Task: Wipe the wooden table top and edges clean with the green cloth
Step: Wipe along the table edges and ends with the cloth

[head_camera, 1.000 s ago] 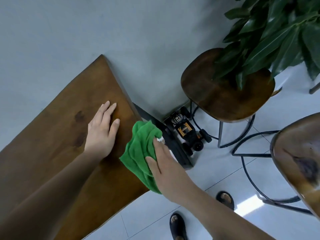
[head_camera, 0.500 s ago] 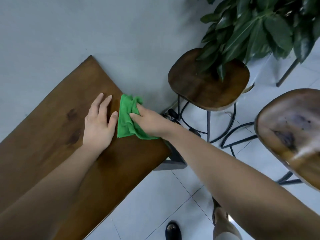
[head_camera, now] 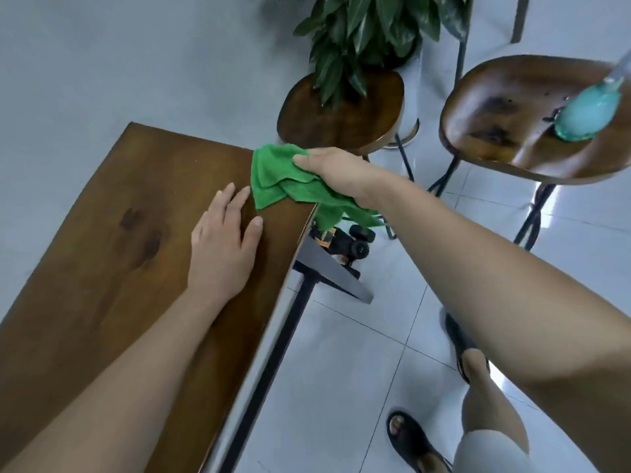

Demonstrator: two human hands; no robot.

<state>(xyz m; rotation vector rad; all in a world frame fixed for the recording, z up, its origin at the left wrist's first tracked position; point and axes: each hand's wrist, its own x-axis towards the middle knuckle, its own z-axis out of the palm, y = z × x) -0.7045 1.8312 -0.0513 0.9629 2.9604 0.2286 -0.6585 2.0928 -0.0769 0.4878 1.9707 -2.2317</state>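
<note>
The brown wooden table [head_camera: 102,250] runs from the lower left to its far end near the middle of the view. My left hand [head_camera: 222,247] lies flat on the top, fingers straight, close to the far right corner. My right hand [head_camera: 338,172] holds the bunched green cloth [head_camera: 273,172] against that corner, thumb on top. Its fingers are hidden behind the table's end. Part of the cloth hangs down over the right edge.
Two dark wooden stools [head_camera: 341,121] [head_camera: 512,124] stand just beyond the table, the nearer one under a leafy plant [head_camera: 368,29]. A teal spray bottle [head_camera: 587,114] rests on the right stool. A toy car [head_camera: 345,242] sits on the tiled floor by the black table frame [head_camera: 273,353].
My right hand has carried the cloth from the table's side edge up onto the top and on to the far corner. My left hand has stayed flat on the wood.
</note>
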